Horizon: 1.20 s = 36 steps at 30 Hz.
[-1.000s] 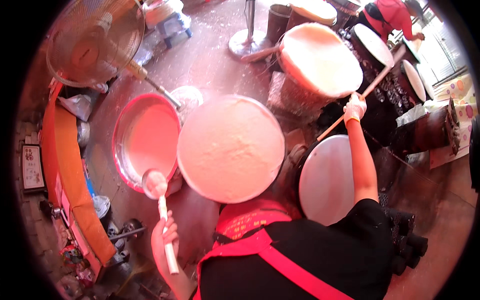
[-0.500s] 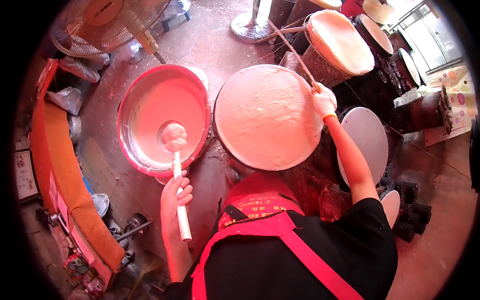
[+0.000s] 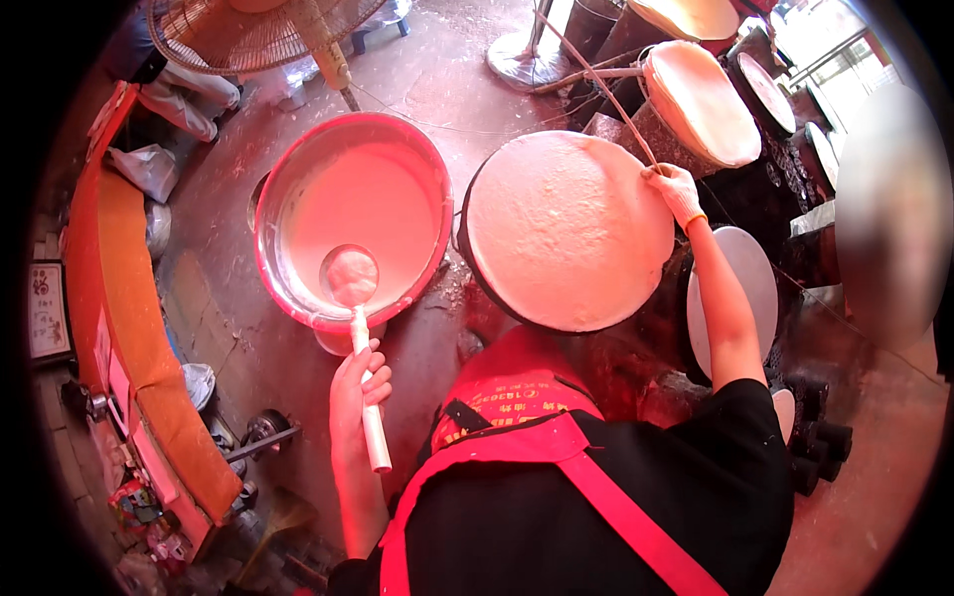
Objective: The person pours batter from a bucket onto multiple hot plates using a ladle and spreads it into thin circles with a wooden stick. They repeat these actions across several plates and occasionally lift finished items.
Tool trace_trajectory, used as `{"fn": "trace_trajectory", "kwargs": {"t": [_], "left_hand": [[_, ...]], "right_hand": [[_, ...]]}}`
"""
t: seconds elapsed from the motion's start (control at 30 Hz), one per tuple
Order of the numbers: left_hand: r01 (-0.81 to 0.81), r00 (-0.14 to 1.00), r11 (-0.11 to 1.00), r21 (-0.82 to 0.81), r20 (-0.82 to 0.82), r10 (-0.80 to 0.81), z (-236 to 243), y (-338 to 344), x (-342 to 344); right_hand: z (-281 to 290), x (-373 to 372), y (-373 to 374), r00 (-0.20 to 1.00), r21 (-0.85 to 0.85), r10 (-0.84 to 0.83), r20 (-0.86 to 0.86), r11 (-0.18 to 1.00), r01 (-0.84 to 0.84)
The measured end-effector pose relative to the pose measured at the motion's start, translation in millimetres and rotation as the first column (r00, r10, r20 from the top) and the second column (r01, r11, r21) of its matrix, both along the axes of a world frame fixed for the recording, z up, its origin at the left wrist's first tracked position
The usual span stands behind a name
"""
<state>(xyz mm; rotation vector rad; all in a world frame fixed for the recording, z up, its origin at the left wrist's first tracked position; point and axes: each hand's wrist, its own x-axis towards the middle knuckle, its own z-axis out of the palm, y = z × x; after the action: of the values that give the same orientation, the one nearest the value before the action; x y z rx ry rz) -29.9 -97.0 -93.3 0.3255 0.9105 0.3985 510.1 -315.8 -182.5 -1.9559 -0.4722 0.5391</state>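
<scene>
My left hand [image 3: 359, 390] is closed round the white handle of a ladle [image 3: 351, 275]. The ladle's round bowl holds pale batter, low over the near part of a red-rimmed basin [image 3: 434, 164] of the same batter. Right of the basin, a large round flatbread [image 3: 566, 228] covers a dark griddle [image 3: 487, 281]; the griddle's edge shows at its lower left. My right hand [image 3: 678, 194], in a pale glove with an orange cuff, is closed on a thin stick [image 3: 602, 83] at the flatbread's upper right edge. The glove hides whether its fingertips also pinch the flatbread.
A stack of round flatbreads [image 3: 703, 102] sits at the upper right. A grey round plate [image 3: 733, 298] stands near my right forearm. A fan [image 3: 263, 35] is at the upper left, near a person's legs [image 3: 189, 96]. An orange-topped counter [image 3: 134, 288] runs along the left.
The whole view has shifted, so basin and griddle sit further right. More of the dark griddle shows at the flatbread's lower left. Both hands keep their holds.
</scene>
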Motion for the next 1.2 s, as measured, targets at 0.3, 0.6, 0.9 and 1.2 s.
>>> {"fn": "trace_trajectory", "kwargs": {"t": [0.3,0.6,0.9,1.2], "left_hand": [[0.043,0.998,0.998,-0.042,0.039,-0.041,-5,8,12],[0.071,0.997,0.997,-0.019,0.039,-0.071,4,-11,52],[-0.110,0.966,0.966,-0.233,0.205,0.159,-7,-39,87],[-0.252,0.944,0.943,-0.217,0.158,0.289,32,-98,117]], "right_hand": [[97,-51,18,0.988,0.215,0.071,-0.135,0.976,-0.041],[188,62,-46,0.987,0.103,0.084,-0.134,0.992,-0.071],[334,152,-36,0.221,-0.232,0.187,0.957,0.952,0.200],[33,185,-97,0.058,-0.275,0.271,0.961,0.904,0.328]]}}
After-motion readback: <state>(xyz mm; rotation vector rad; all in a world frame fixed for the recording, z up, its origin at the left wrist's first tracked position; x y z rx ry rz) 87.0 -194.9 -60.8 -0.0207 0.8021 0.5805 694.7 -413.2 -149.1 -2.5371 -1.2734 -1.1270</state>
